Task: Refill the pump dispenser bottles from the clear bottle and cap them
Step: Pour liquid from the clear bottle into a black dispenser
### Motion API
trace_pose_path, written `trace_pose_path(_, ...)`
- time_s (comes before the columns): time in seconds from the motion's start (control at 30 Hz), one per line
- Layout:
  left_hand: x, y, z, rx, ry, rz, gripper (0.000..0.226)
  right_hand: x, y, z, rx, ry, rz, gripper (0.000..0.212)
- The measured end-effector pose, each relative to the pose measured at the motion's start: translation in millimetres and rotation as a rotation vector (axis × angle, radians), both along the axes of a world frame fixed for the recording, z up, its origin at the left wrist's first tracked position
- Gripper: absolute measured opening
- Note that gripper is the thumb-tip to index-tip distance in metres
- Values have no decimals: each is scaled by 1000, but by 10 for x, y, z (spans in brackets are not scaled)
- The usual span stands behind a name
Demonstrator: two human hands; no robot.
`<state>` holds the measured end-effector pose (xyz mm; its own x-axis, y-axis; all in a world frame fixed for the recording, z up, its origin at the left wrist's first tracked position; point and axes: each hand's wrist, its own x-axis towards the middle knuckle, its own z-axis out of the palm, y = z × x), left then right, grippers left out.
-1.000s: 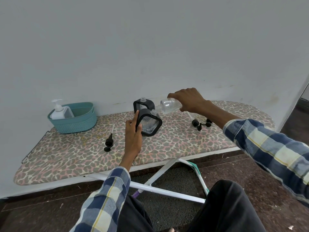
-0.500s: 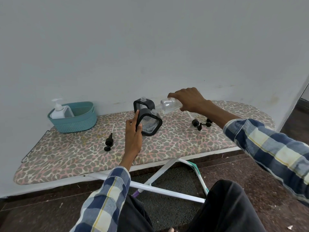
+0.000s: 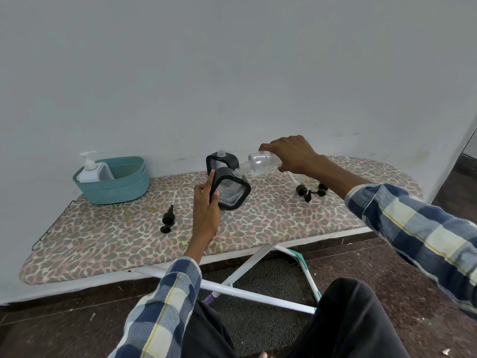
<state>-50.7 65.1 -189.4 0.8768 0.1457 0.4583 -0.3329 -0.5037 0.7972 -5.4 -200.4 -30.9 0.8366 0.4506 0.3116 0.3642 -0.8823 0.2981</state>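
Nothing has moved since the earlier frame: the right hand [image 3: 291, 153] still wraps its grip round the tipped clear bottle [image 3: 260, 163], neck at the mouth of the near dispenser bottle [image 3: 231, 188], which the left hand [image 3: 205, 205] holds tilted on the ironing board [image 3: 103, 233]

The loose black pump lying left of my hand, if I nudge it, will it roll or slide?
The pump would probably pivot rather than roll straight: its round collar is wider than its thin tube. It looks like light plastic, so a nudge should shift it easily. The board's fabric cover likely damps sliding.
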Motion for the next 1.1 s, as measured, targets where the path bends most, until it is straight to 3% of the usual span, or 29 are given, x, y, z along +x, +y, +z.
trace_pose_path(1.1,35,19,-27,24,3,9,54,23,-8,-5,-12,-26,6,73)
